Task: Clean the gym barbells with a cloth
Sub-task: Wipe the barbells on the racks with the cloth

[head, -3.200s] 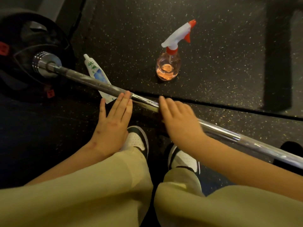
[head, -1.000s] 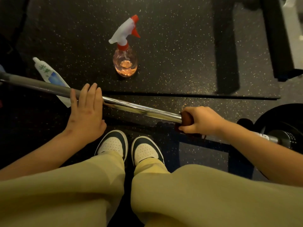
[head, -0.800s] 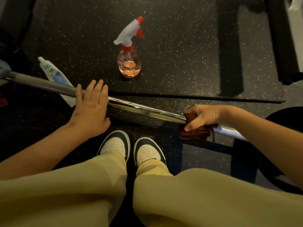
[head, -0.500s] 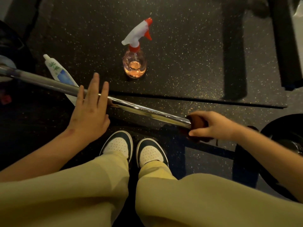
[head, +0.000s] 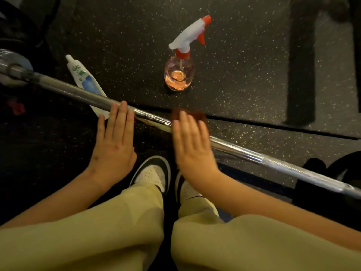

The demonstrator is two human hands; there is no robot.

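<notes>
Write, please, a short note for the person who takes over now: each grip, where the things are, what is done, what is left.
Left grip: flat, fingers straight, rests on the barbell.
Right grip: blurred, fingers look straight, presses the brown cloth onto the bar's shiny middle part.
Spray bottle stands upright on the floor beyond the bar; the tube lies there too, its lower end passing under the bar.
Done: wiping is under way; how much is clean cannot be told.
Left: wipe along the rest of the bar, towards both ends.
</notes>
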